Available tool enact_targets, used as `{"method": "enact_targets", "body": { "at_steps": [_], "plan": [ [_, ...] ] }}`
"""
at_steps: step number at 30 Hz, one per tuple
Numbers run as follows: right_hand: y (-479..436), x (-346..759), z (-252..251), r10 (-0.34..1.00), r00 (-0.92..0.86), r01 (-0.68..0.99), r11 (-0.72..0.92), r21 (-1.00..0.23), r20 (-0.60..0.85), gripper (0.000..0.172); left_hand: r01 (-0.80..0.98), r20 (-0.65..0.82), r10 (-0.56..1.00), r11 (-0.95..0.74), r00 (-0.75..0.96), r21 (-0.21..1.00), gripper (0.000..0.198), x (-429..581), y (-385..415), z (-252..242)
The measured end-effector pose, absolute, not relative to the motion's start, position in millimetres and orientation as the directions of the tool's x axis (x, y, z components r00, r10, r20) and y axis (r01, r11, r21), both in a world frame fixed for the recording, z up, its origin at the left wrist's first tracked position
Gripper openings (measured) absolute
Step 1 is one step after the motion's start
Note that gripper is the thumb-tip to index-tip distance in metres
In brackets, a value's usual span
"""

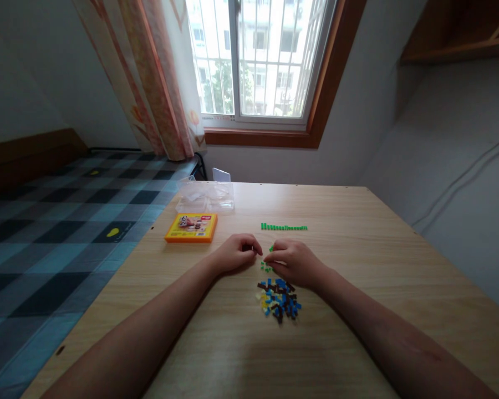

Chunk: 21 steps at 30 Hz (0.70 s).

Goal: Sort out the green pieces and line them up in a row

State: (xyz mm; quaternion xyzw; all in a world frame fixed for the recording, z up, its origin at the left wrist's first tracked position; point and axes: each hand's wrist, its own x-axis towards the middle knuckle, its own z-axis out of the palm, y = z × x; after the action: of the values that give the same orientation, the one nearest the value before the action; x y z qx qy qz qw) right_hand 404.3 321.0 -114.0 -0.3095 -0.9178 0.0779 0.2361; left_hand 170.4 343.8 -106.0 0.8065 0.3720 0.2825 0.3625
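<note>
My left hand [238,254] rests on the table with its fingers curled in and the thumb close to the index finger. Whether anything sits inside that curl is hidden. Just right of it, my right hand [295,260] reaches down over a few small loose green bricks [266,268], its thumb and fingertips drawn together among them. Anything between those fingertips is too small to make out. Beyond both hands, green bricks stand in a neat row [283,227], taller at the left end. Nearer to me lies a mixed pile of blue, dark brown and yellow bricks [279,299].
An orange and yellow box [191,228] lies left of my hands on the wooden table [336,221]. Clear plastic packaging [205,197] stands behind it. A bed with a checked cover [66,238] adjoins the table's left side, and a barred window is ahead.
</note>
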Motion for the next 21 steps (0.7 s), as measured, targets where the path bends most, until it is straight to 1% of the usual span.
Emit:
{"method": "enact_targets", "body": {
  "at_steps": [6, 10, 13, 16, 18, 21],
  "plan": [
    [321.7, 401.2, -114.7, 0.602, -0.705, 0.543, 0.798, -0.262, 0.374, 0.018, 0.4, 0.204, 0.809, -0.471, 0.551, 0.786, 0.025, 169.1, 344.7, -105.0],
    [329.7, 412.3, -114.5, 0.639, -0.647, 0.568, 0.768, -0.296, 0.416, 0.017, 0.419, 0.21, 0.778, -0.52, 0.592, 0.745, 0.027, 171.1, 340.8, -102.4],
    [338.0, 429.5, -114.1, 0.725, -0.532, 0.649, 0.681, -0.339, 0.438, 0.015, 0.446, 0.262, 0.713, -0.637, 0.65, 0.629, 0.023, 174.2, 334.6, -98.4],
    [344.6, 443.9, -115.0, 0.803, -0.432, 0.741, 0.576, -0.346, 0.411, 0.015, 0.483, 0.309, 0.663, -0.725, 0.682, 0.491, 0.015, 176.8, 329.0, -95.2],
    [347.5, 447.7, -116.1, 0.832, -0.406, 0.782, 0.53, -0.328, 0.377, 0.014, 0.51, 0.298, 0.653, -0.743, 0.697, 0.434, 0.012, 178.1, 326.9, -94.4],
    [349.5, 446.1, -117.2, 0.843, -0.42, 0.802, 0.518, -0.299, 0.336, 0.015, 0.531, 0.261, 0.637, -0.759, 0.726, 0.376, 0.01, 180.3, 325.7, -94.6]
  ]
}}
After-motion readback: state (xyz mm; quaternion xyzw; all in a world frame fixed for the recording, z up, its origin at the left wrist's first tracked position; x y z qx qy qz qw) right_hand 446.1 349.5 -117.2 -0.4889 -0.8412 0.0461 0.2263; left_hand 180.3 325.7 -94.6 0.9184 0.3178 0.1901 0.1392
